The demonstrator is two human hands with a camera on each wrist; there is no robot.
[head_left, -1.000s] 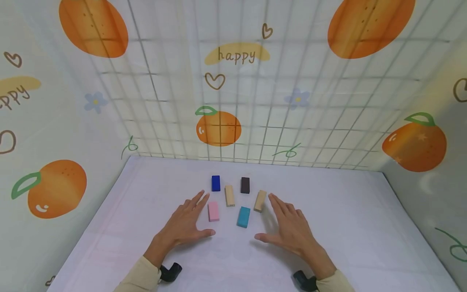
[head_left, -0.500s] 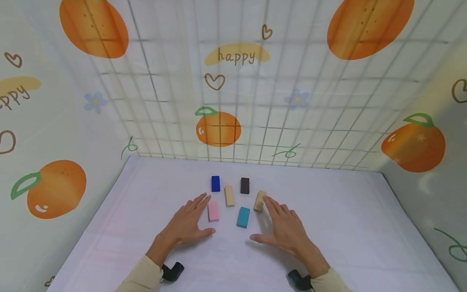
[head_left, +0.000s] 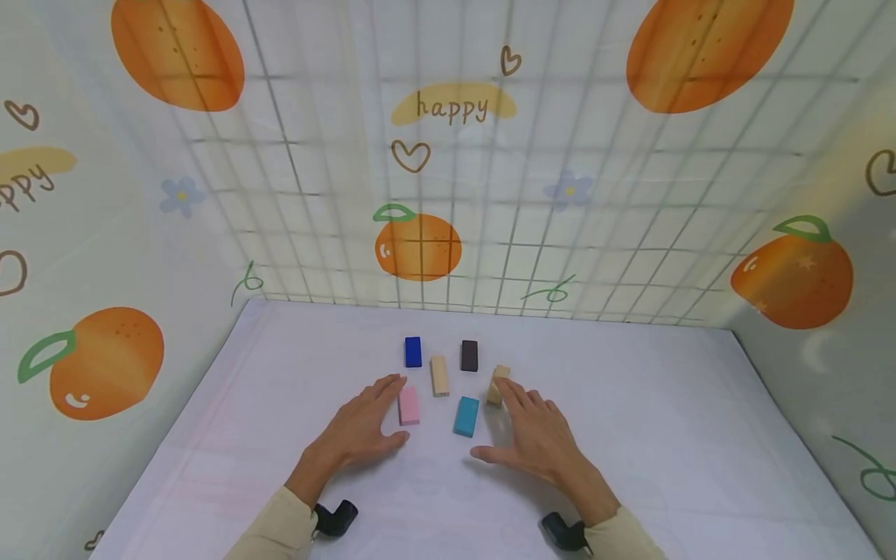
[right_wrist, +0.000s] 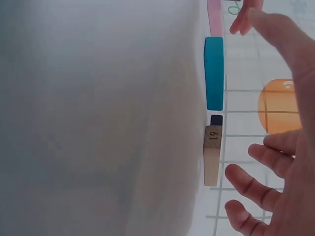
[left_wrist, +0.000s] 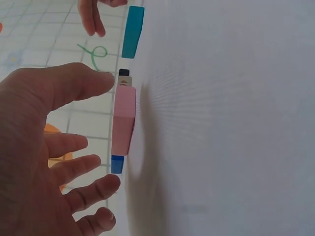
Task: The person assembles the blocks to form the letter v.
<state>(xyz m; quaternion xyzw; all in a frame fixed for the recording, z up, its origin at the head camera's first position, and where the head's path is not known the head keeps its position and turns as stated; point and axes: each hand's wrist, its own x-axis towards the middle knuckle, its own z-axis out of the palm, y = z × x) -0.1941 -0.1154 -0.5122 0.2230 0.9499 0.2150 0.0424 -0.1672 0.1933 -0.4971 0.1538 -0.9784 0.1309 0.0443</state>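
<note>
Left hand and right hand flank the teal block — thumbs inward.

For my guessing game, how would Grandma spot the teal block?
On the white table, find the pink block beside the left hand. To its right lies the teal block. It's greenish-blue, unlike the dark blue block farther back.

Fruit-printed cloth on 3 sides makes this white tabletop a booth.

white tabletop, pale fruit-printed cloth on three sides, dark grid behind, yellowish light
</note>
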